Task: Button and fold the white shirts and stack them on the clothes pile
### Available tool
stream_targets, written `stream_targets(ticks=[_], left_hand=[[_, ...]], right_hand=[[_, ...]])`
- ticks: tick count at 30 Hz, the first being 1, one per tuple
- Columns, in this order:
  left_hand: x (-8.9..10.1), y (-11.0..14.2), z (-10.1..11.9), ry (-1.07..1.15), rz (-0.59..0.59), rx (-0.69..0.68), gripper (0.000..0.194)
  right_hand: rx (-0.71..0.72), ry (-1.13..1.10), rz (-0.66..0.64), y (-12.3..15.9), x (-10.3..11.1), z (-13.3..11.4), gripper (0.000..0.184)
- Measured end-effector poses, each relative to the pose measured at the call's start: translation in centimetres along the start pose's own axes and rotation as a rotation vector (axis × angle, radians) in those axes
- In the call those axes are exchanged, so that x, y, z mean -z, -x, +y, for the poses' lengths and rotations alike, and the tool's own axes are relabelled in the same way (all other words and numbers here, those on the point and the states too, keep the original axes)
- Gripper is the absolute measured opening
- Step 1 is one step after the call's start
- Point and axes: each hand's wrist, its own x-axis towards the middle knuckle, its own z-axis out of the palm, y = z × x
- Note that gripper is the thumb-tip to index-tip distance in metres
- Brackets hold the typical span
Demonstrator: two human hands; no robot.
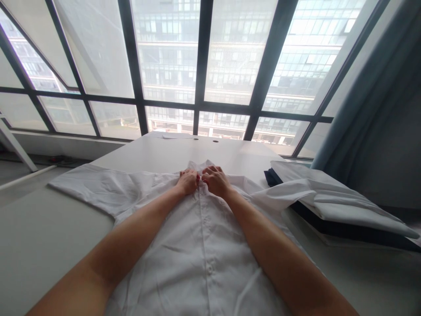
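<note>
A white button-up shirt (184,245) lies front up with its collar (200,165) at the far end and one sleeve spread to the left. Just below the collar, my left hand (189,181) is closed on the shirt's front. My right hand (215,180) pinches the fabric close beside it, with its fingers bent. The fingertips of both hands nearly meet at the placket. Whether a button is between them is too small to tell. Down the middle of the shirt runs the button line, with a button (209,266) showing lower down.
The shirt lies on a white table (237,153) that reaches to the windows. On the right, a stack of folded white and dark clothes (348,202) sits partly under the right sleeve. A blue-grey curtain (365,101) hangs behind it. Some paper (177,136) lies at the far edge.
</note>
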Motion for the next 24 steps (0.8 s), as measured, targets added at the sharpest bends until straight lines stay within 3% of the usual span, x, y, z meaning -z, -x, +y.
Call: stream_targets(ticks=[9,17,24], left_hand=[[-0.03,-0.39,-0.29,0.049,-0.044,0.006,0.018],[-0.48,-0.36,-0.60,0.087,0.064,0.002,0.025],[-0.32,-0.25,-0.62,0.129,0.061,-0.016,0.025]], right_hand=[[-0.074,-0.050,0.033,-0.11,-0.23,-0.14,0.018],[-0.116,-0.079,-0.005,-0.01,-0.53,-0.13,0.015],[-0.190,-0.096,0.034,0.05,-0.65,-0.50,0.015]])
